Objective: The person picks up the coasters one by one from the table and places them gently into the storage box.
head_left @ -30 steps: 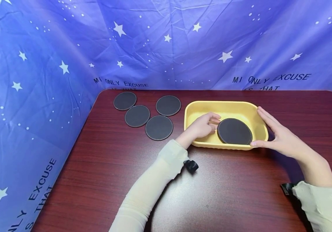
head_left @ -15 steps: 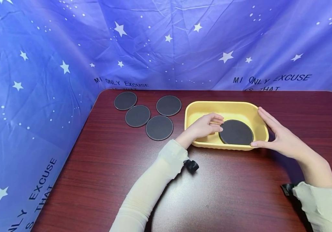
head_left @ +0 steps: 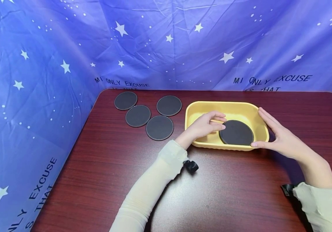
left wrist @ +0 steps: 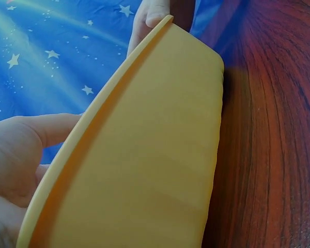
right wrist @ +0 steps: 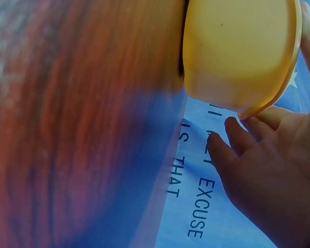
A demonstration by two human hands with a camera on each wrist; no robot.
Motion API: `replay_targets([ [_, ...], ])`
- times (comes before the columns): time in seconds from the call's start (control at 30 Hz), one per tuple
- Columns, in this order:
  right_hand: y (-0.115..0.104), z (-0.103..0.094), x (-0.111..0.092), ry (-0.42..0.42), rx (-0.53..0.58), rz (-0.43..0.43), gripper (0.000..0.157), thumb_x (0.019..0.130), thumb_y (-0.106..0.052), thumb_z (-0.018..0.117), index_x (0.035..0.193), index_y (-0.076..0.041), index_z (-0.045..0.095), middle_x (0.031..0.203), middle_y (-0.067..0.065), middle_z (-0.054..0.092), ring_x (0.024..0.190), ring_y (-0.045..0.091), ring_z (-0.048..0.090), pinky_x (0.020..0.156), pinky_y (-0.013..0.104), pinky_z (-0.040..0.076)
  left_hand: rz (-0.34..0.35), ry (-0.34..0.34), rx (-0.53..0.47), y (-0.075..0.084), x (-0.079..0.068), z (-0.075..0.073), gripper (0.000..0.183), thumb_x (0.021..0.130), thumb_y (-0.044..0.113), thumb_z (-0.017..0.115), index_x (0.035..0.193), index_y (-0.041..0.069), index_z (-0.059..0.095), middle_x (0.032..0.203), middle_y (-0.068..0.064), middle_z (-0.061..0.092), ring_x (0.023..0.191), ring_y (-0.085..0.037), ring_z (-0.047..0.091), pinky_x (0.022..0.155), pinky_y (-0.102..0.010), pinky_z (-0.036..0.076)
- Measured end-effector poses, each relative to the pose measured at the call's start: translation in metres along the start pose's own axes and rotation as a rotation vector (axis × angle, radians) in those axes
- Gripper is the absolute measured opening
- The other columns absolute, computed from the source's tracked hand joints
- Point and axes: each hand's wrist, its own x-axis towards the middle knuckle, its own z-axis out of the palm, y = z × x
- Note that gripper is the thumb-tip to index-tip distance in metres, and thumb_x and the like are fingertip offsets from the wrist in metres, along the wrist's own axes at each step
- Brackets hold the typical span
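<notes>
A yellow storage box [head_left: 221, 146] stands on the table, with a round black coaster [head_left: 236, 132] inside at its right end. My left hand [head_left: 206, 125] reaches over the box's left side. Its fingers are loosely extended, and the thumb tip overlaps the coaster's left edge; whether they touch is unclear. With its thumb on the front rim and its fingers along the right end, my right hand [head_left: 283, 138] holds the box. In the left wrist view the box's outer wall [left wrist: 144, 134] hides part of the left hand. Any other coasters under the visible one are hidden.
Left of the box lie several more black coasters, among them a near one [head_left: 159, 128], a back one [head_left: 169, 105] and one at the far left [head_left: 125, 101]. A starry blue cloth [head_left: 166, 45] hangs behind the dark red table [head_left: 96, 180].
The coaster in the box has tipped down slightly and shifted a little right. My left hand's fingers have moved slightly right, toward and over its edge. The right hand keeps its place.
</notes>
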Motion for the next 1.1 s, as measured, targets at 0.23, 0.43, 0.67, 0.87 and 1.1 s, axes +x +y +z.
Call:
replay_targets([
  [0.23, 0.001, 0.0, 0.0, -0.001, -0.001, -0.003, 0.113, 0.073, -0.003, 0.084, 0.161, -0.017, 0.014, 0.169, 0.0, 0.007, 0.149, -0.006, 0.008, 0.103, -0.009, 0.01, 0.063, 0.013, -0.02, 0.0, -0.002, -0.001, 0.045, 0.095, 0.011, 0.066, 0.138, 0.002, 0.054, 0.134, -0.013, 0.064, 0.108, -0.018, 0.068, 0.093, -0.036, 0.059],
  [0.43, 0.0, 0.0, 0.0, 0.001, -0.003, -0.002, 0.113, 0.073, -0.003, 0.084, 0.161, -0.017, 0.015, 0.169, 0.0, 0.008, 0.148, -0.008, 0.008, 0.103, -0.009, 0.01, 0.141, 0.013, 0.007, -0.001, -0.004, -0.003, 0.044, 0.095, 0.012, 0.066, 0.137, 0.004, 0.055, 0.132, -0.011, 0.065, 0.096, -0.005, 0.066, 0.089, -0.026, 0.058],
  [0.67, 0.001, 0.002, -0.001, -0.005, -0.002, 0.007, 0.113, 0.074, -0.003, 0.084, 0.161, -0.02, 0.014, 0.169, 0.0, 0.008, 0.147, -0.01, 0.008, 0.102, -0.009, 0.011, 0.23, 0.014, 0.015, -0.002, -0.009, -0.004, 0.042, 0.096, 0.014, 0.065, 0.135, 0.004, 0.056, 0.129, -0.011, 0.067, 0.097, -0.004, 0.066, 0.085, -0.019, 0.055],
  [0.87, 0.0, 0.003, -0.002, 0.002, -0.004, -0.009, 0.112, 0.073, -0.003, 0.085, 0.161, -0.017, 0.016, 0.169, 0.001, 0.009, 0.147, -0.01, 0.009, 0.103, -0.009, 0.011, 0.259, 0.002, 0.01, 0.0, -0.018, -0.005, 0.041, 0.096, 0.013, 0.064, 0.135, 0.005, 0.056, 0.128, -0.01, 0.068, 0.101, -0.007, 0.067, 0.088, -0.017, 0.053],
  [1.1, -0.001, 0.0, -0.001, 0.006, -0.005, -0.002, 0.113, 0.072, -0.002, 0.085, 0.161, -0.018, 0.016, 0.168, -0.013, 0.008, 0.146, -0.012, 0.008, 0.103, -0.009, 0.011, 0.261, -0.019, -0.02, 0.004, -0.03, -0.015, 0.042, 0.098, 0.012, 0.062, 0.138, 0.004, 0.054, 0.132, -0.014, 0.065, 0.11, -0.021, 0.068, 0.092, -0.02, 0.055],
])
